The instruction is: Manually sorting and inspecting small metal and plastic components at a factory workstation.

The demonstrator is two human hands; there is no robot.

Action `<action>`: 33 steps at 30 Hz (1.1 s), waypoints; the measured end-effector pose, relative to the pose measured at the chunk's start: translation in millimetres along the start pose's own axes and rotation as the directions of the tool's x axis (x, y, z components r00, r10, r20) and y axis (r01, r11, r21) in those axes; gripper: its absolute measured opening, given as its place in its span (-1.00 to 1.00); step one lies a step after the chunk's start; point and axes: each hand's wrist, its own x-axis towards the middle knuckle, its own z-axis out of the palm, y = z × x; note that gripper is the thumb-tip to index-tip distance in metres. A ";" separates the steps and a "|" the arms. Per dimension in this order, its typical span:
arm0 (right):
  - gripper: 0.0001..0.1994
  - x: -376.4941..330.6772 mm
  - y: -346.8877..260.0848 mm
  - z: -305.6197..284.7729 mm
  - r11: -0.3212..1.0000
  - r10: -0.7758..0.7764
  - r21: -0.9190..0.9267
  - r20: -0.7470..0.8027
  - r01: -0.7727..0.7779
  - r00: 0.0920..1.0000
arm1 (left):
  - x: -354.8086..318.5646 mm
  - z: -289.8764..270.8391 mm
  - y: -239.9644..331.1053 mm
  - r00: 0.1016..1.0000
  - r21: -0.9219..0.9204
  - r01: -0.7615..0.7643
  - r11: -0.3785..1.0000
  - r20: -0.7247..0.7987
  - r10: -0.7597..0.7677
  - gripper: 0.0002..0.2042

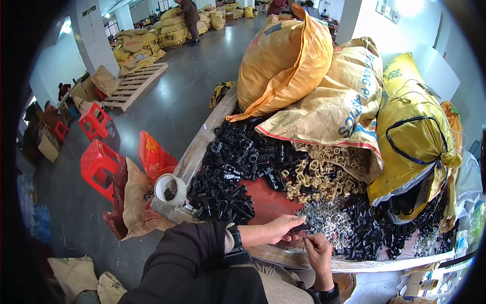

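Both hands are close together over the near edge of a worktable. A small black plastic part (299,228) is pinched in my left hand (276,230), between thumb and fingers. Just to its right, my right hand (319,252) has thumb and fingertips pressed together; anything between them is too small to make out. Beyond the hands lies a heap of small silver metal pieces (331,223). Black plastic parts (223,177) are piled to the left, tan ring-shaped parts (324,175) farther back, and more small black parts (364,233) to the right.
Stuffed orange (286,61), tan (349,96) and yellow (412,137) woven sacks crowd the table's back and right. A white round tub (170,189) stands at the left edge. Red stools (98,164), a wooden pallet (134,88) and a distant person (190,20) are on the left.
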 end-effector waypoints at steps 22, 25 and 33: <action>-0.90 4.1 6.4 -2.7 0.904 -0.335 -0.308 -0.083 0.295 0.939 | 7.4 11.0 -9.1 0.998 0.072 0.067 0.995 0.012 -0.068 -0.80; -0.90 2.4 -0.2 -3.0 0.849 -0.428 -0.369 -0.062 0.378 0.902 | 1.4 9.6 -10.2 0.997 0.074 0.006 0.997 0.081 -0.012 -0.79; -0.90 -8.7 -14.0 -3.6 0.952 -0.258 -0.199 -0.114 0.232 0.959 | -8.2 4.5 -17.0 0.984 0.081 -0.015 0.997 0.180 0.001 -0.75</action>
